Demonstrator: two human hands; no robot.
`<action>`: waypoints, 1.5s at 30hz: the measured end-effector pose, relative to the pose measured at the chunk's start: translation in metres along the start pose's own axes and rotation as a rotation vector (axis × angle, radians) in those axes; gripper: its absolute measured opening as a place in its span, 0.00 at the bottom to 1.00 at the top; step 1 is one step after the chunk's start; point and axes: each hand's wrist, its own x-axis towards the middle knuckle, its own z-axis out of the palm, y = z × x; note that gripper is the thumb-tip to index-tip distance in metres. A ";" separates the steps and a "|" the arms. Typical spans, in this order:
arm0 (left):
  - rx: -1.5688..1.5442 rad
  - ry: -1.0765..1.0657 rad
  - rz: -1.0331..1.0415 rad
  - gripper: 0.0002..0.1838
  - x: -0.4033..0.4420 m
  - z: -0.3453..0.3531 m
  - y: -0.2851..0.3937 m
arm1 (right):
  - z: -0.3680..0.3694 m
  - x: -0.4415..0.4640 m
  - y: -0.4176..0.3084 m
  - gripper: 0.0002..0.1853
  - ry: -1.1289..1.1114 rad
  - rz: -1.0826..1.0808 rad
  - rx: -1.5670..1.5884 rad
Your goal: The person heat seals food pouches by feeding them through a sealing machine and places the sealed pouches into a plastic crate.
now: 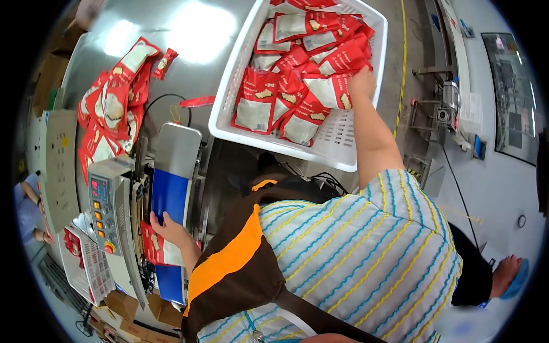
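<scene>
The bag (153, 244) by the left hand (173, 233) could go in crooked, I think, if that hand lets it tip or fold, because its edge sits right against the machine (102, 208) with the orange buttons. The fingers are near the side of the machine too, so they could get pinched or burned if they slip in too close and the inside is moving or hot. The two hands are well apart, each at its own bag, so the person may look at one and miss a slip at the other. The left hand is loose and partly open, with gaps between the fingers, and it touches the bag, which lies on the blue belt (168, 197) just under it. The right hand reaches far out over the white basket (337, 137) and touches the end of a red and white bag (321, 90). Most of its fingers are hidden, so I cannot tell if they are closed on it. More bags lie in a heap beside and past the right hand, and a hard tug there could make some slide. Ahead of the left hand, past the machine, a messy pile of bags (114, 97) sits on the metal table (177, 86).
</scene>
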 end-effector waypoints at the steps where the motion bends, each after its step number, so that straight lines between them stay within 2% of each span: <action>1: -0.053 -0.046 -0.003 0.19 -0.002 0.008 0.022 | 0.011 -0.002 0.010 0.15 -0.127 0.015 -0.005; 2: -0.106 -0.093 -0.009 0.19 -0.003 0.015 0.036 | 0.021 -0.003 0.017 0.16 -0.252 0.029 -0.009; 3: -0.127 -0.108 0.118 0.16 0.003 0.026 0.038 | 0.020 -0.004 0.020 0.17 -0.377 0.042 -0.011; 6: -0.322 -0.325 0.142 0.13 0.009 0.050 0.052 | 0.006 -0.004 0.008 0.17 -0.378 0.050 0.214; 7: -0.409 -0.397 0.131 0.11 0.007 0.060 0.062 | -0.032 0.000 -0.005 0.18 -0.419 -0.027 0.281; 10: -0.463 -0.617 0.114 0.13 -0.010 0.081 0.098 | -0.068 0.007 -0.017 0.21 -0.199 -0.437 0.613; 11: -0.509 -0.725 0.119 0.13 -0.017 0.086 0.114 | -0.124 0.007 -0.034 0.25 -0.348 -0.397 0.649; 14: -0.606 -0.992 0.221 0.16 -0.024 0.110 0.148 | -0.226 -0.001 -0.062 0.27 -0.355 -0.645 0.630; 16: -0.597 -0.986 0.459 0.19 -0.026 0.123 0.182 | -0.279 -0.011 -0.082 0.26 -0.318 -0.839 0.711; 19: -0.419 -0.616 0.920 0.22 -0.034 0.108 0.249 | -0.330 -0.027 -0.114 0.25 -0.297 -1.095 0.824; 20: -0.496 -0.560 0.943 0.23 -0.032 0.106 0.257 | -0.344 -0.032 -0.125 0.25 -0.348 -1.211 0.850; 21: -0.514 -0.556 0.865 0.20 -0.025 0.102 0.258 | -0.351 -0.038 -0.137 0.24 -0.489 -1.238 0.837; 22: -0.527 -0.549 0.782 0.18 -0.017 0.094 0.254 | -0.352 -0.044 -0.150 0.24 -0.409 -1.372 0.885; 24: -0.534 -0.458 0.592 0.14 -0.006 0.067 0.244 | -0.353 -0.057 -0.176 0.24 -0.463 -1.419 0.829; 25: -0.566 -0.315 0.614 0.13 -0.004 0.054 0.238 | -0.344 -0.061 -0.184 0.24 -0.334 -1.385 0.987; 27: -0.695 -0.232 0.483 0.12 0.009 0.027 0.214 | -0.318 -0.076 -0.215 0.25 -0.103 -1.303 1.329; 28: -0.769 -0.176 0.442 0.12 0.012 0.008 0.201 | -0.313 -0.088 -0.224 0.27 -0.108 -1.165 1.422; 30: -0.896 -0.014 0.335 0.12 0.012 -0.036 0.163 | -0.304 -0.126 -0.251 0.27 -0.543 -0.921 1.642; 32: -1.048 0.030 0.295 0.10 0.010 -0.063 0.147 | -0.294 -0.149 -0.265 0.23 -1.363 -0.791 1.823; 34: -1.099 0.050 0.282 0.09 0.016 -0.057 0.146 | -0.277 -0.161 -0.281 0.19 -1.439 -0.757 1.783; 36: -1.098 0.055 0.276 0.09 0.019 -0.066 0.124 | -0.278 -0.188 -0.303 0.15 -1.436 -0.672 1.887; 40: -1.156 0.120 0.252 0.09 0.019 -0.074 0.104 | -0.275 -0.206 -0.331 0.10 -1.665 -0.724 1.831; 41: -1.109 0.192 0.224 0.09 0.018 -0.075 0.102 | -0.267 -0.209 -0.335 0.09 -1.727 -0.713 1.844; 42: -0.934 0.216 0.188 0.09 0.017 -0.082 0.089 | -0.274 -0.213 -0.334 0.09 -1.788 -0.457 1.983; 44: -0.588 0.241 0.106 0.11 0.017 -0.096 0.057 | -0.260 -0.214 -0.338 0.06 -1.820 -0.473 1.965; 45: -0.607 0.289 0.080 0.11 0.014 -0.091 0.052 | -0.253 -0.219 -0.342 0.06 -1.792 -0.470 1.918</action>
